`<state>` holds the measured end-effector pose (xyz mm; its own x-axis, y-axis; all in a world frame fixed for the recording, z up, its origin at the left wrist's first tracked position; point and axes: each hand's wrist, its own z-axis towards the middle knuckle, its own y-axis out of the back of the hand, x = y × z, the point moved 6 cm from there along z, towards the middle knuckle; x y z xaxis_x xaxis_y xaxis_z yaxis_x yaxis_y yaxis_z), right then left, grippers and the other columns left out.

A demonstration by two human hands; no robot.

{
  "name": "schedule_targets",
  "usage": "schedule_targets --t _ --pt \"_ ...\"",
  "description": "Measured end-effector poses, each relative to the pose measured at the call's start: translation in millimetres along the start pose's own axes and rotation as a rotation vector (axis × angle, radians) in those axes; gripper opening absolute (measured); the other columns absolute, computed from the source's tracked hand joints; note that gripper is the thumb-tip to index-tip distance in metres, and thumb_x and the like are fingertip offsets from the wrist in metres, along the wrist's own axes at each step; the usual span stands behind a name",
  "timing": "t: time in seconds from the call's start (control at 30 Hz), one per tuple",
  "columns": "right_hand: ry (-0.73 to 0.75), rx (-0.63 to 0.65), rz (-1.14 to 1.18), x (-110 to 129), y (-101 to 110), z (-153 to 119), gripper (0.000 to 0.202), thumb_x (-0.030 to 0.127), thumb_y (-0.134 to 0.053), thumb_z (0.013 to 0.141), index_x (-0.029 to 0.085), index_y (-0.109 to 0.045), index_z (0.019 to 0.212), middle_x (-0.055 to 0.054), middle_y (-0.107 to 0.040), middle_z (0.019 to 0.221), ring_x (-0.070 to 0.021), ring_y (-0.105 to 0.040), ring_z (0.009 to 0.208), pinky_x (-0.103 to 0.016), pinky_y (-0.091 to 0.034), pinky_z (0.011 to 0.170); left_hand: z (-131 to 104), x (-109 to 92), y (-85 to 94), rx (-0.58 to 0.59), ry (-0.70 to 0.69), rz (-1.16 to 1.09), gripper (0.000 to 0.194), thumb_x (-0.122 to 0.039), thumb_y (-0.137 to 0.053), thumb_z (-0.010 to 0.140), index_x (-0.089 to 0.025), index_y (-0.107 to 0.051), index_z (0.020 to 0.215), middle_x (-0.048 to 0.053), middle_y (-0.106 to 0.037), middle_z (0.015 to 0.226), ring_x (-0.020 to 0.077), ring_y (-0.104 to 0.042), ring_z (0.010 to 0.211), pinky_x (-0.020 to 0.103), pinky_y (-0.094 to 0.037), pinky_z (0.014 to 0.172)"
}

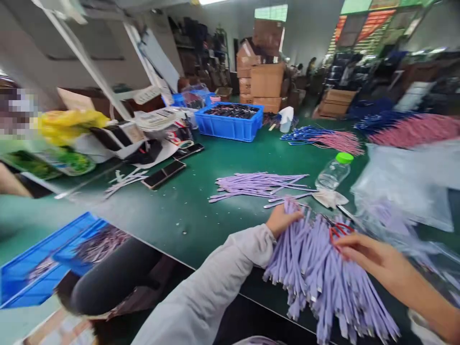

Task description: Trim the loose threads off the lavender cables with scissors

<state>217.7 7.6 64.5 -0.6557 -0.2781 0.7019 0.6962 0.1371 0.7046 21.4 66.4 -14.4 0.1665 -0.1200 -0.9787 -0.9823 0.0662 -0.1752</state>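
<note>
Strips (305,254) bundled at the near edge of the counter (168,215) look light and floppy, best held by the gathered top, which the left hand (282,220) clasps while the right hand (377,256) grasps red scissors (333,234)

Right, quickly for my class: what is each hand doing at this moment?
Left hand: closed on the bunch of purple strips, near its top.
Right hand: fingers closed on the red-handled tool, over the bunch.
</note>
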Motion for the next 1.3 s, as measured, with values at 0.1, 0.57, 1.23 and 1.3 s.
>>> schedule_targets --t 0.1,0.57,1.23,1.3 --pt "-0.013 0.062 -0.104 -23 -2 16 0.026 0.043 -0.052 0.086 0.024 -0.068 0.094 -0.006 -0.067 0.097 -0.0221 -0.062 0.090 -0.036 -0.049 0.082 4 3 2.1 0.057 0.020 0.009 0.023 -0.034 -0.068 0.071 -0.013 -0.060 0.076 0.006 -0.066 0.076 0.0169 -0.057 0.073 0.031 -0.042 0.079" --pt "-0.072 0.067 -0.532 -51 -4 37 0.006 0.023 -0.054 0.074 0.021 -0.051 0.069 -0.004 -0.055 0.078 -0.0222 -0.057 0.082 -0.034 -0.041 0.074 -3 6 6.0 0.040 0.275 -0.287 0.038 -0.032 -0.076 0.059 -0.011 -0.069 0.090 0.003 -0.064 0.074 0.0101 -0.048 0.060 0.025 -0.038 0.062" --pt "-0.141 -0.165 0.624 -21 -43 76 0.034 0.047 -0.076 0.065 0.021 -0.061 0.082 0.000 -0.058 0.082 -0.0133 -0.054 0.075 -0.027 -0.046 0.070 -6 -1 -6.4 0.014 0.092 -0.021 0.019 -0.025 -0.074 0.065 -0.013 -0.060 0.072 -0.002 -0.057 0.056 0.0108 -0.050 0.055 0.025 -0.040 0.064" --pt "-0.160 -0.154 0.576 -18 -46 78 0.032 0.048 -0.074 0.068 0.021 -0.064 0.082 0.002 -0.055 0.073 -0.0125 -0.051 0.069 -0.027 -0.044 0.067 -6 -1 -8.6 0.036 0.087 -0.014 0.018 -0.025 -0.072 0.067 -0.014 -0.060 0.072 -0.003 -0.057 0.054 0.0112 -0.051 0.053 0.025 -0.041 0.063"
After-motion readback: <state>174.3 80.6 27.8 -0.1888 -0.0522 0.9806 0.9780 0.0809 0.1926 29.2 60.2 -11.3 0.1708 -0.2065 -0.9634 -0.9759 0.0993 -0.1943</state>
